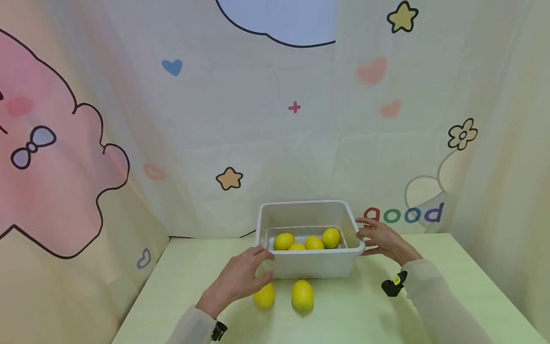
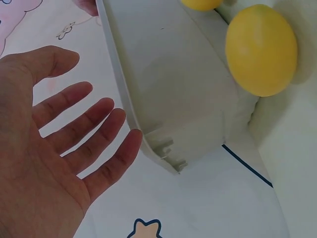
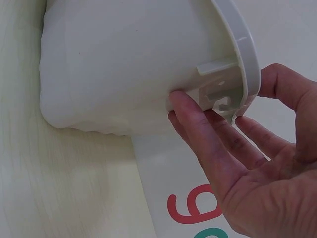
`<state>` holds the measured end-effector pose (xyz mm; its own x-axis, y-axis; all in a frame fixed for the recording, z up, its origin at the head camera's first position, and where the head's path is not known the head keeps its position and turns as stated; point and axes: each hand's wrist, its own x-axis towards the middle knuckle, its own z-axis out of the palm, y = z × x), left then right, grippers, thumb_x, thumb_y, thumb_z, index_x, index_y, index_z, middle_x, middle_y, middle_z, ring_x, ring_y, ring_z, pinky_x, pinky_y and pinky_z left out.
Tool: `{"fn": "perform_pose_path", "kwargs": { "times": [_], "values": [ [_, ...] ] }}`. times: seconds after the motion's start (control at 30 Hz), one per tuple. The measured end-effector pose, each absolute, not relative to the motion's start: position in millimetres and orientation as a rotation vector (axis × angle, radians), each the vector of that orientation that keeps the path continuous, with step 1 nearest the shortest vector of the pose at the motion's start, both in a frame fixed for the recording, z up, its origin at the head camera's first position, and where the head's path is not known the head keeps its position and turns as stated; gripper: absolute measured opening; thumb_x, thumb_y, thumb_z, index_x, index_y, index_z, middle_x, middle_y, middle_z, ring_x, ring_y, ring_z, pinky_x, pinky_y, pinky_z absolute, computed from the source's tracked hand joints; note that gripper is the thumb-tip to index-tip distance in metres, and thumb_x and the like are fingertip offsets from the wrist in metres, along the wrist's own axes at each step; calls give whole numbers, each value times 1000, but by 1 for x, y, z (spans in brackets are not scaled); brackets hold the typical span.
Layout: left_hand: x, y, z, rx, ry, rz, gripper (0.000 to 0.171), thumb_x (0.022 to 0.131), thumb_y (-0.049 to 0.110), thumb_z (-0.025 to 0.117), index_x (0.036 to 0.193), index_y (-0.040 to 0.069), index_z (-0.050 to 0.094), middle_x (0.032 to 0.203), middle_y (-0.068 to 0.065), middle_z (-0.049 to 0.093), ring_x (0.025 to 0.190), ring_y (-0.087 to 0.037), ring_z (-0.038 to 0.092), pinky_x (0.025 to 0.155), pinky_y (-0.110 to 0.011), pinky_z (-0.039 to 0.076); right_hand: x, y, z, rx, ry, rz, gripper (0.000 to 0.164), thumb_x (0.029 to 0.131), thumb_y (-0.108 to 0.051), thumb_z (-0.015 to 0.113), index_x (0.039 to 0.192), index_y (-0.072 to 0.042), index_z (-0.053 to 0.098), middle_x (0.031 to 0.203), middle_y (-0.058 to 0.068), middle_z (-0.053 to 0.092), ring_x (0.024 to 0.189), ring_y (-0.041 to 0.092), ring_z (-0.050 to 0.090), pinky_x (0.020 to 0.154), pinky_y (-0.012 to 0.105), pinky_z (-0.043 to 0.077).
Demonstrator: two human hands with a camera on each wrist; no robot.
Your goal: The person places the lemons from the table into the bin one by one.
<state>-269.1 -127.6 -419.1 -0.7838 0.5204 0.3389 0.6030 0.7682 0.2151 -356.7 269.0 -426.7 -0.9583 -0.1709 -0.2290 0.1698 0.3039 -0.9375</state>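
Note:
A white plastic bin (image 1: 313, 265) stands on the table near the back curtain, with several yellow lemons (image 1: 331, 238) inside. Two more lemons lie on the table before it: one lemon (image 1: 302, 295) in full view, the other lemon (image 1: 264, 297) partly behind my left hand. That left hand (image 1: 240, 274) is at the bin's front left corner, fingers spread and relaxed; whether a fingertip touches the rim (image 2: 118, 74) I cannot tell. At the opposite side my right hand (image 1: 384, 240) holds the bin's rim, thumb (image 3: 280, 84) over the edge and fingers (image 3: 185, 111) beneath the lip.
The pale green tabletop (image 1: 189, 267) runs around the bin on both sides and in front. A printed curtain (image 1: 258, 119) hangs close behind the bin and along both sides of the table.

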Motion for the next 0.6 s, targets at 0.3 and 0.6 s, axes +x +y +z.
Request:
{"fn": "perform_pose_path", "kwargs": {
  "times": [0.3,0.6],
  "values": [
    [-275,-131,-436,-869,-2679,-430,32,89,34,65,119,21,65,124,4,65,106,-17,63,78,-36,57,-354,268,-425,-11,2309,-1696,71,96,-23,60,156,-10,23,150,28,34,112,40,64,86,44,59],
    [-272,-130,-452,-876,-2738,-429,36,89,32,65,124,21,64,130,2,64,113,-19,63,85,-40,57,-353,270,-428,-12,2302,-1700,70,96,-22,59,155,-10,23,152,30,29,109,37,65,85,44,59]
  ]
}}
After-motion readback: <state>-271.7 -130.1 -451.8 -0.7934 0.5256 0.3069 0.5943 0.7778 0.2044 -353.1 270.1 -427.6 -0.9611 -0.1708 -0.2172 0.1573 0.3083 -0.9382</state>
